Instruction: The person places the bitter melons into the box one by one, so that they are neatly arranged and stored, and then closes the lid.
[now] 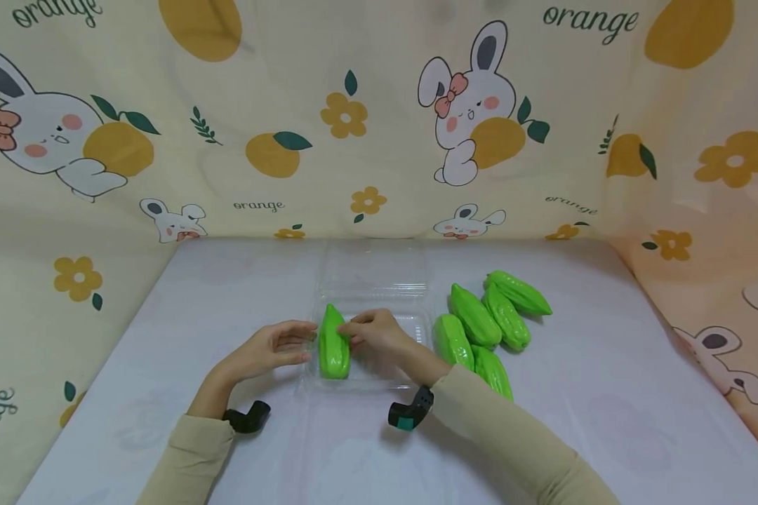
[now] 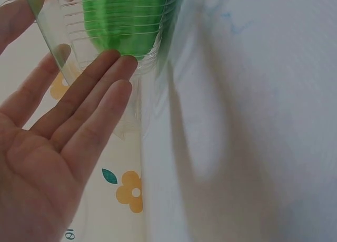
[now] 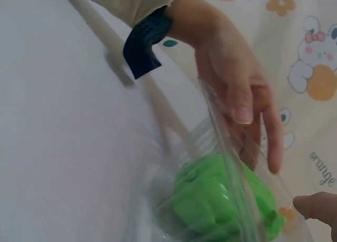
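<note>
Head view: green vegetable (image 1: 334, 351) lies in clear box (image 1: 369, 384), toward its left side. Left hand (image 1: 270, 351) just left of box, fingers loosely extended. Right hand (image 1: 380, 337) over box, fingertips at vegetable; cannot tell whether pinching. Best: nudge lightly, keep box steady.

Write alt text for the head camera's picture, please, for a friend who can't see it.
A person's right hand has its fingertips at a green vegetable in an open clear box on a white table; the left hand is open at the box's left edge. Five more green vegetables lie to the right, with a rabbit-patterned cloth behind.
</note>
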A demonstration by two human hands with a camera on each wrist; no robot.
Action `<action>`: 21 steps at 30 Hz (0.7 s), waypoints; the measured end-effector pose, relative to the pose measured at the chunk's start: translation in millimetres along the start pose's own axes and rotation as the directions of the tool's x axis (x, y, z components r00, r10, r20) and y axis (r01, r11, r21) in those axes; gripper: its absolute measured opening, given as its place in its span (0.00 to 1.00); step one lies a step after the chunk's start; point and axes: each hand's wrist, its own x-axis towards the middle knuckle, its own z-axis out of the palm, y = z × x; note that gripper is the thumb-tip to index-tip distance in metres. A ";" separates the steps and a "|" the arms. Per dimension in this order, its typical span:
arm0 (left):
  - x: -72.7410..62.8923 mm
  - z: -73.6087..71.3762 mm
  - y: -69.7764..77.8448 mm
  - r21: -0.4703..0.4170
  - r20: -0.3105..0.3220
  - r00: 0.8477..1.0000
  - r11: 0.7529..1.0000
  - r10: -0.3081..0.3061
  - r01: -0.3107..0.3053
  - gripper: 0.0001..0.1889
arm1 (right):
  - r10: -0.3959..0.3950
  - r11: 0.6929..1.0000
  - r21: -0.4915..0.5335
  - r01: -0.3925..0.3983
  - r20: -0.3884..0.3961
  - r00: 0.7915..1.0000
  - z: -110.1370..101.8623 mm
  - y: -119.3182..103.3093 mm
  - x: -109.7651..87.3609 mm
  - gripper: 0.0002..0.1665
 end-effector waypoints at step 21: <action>-1.2 -0.3 0.3 0.026 -0.011 1.000 1.000 0.005 -0.005 0.30 | -0.070 0.988 0.138 0.066 0.022 0.997 -18.0 11.0 -29.0 0.19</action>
